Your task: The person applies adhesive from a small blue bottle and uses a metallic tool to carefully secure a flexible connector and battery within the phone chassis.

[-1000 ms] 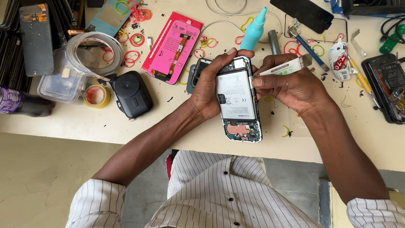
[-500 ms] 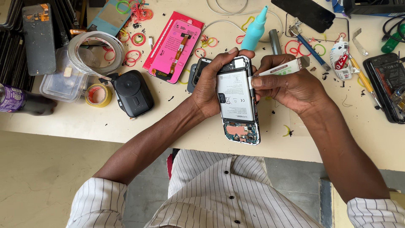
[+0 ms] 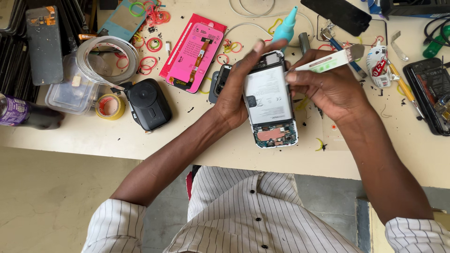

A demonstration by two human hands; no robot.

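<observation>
My left hand grips an opened phone from its left side, back cover off, so the white battery and the circuit board at its lower end show. My right hand holds a flat white and green pry tool with a metal tip, resting at the phone's upper right edge. The phone is held just above the cream table, near its front edge.
A pink flat package lies behind the phone, a black round-topped device to the left, tape rolls and a clear box further left. A teal squeeze bottle, coloured rubber bands, a screwdriver and another opened phone sit at the back and right.
The phone and both hands have barely shifted; the phone sits slightly higher and more upright in my left hand.
</observation>
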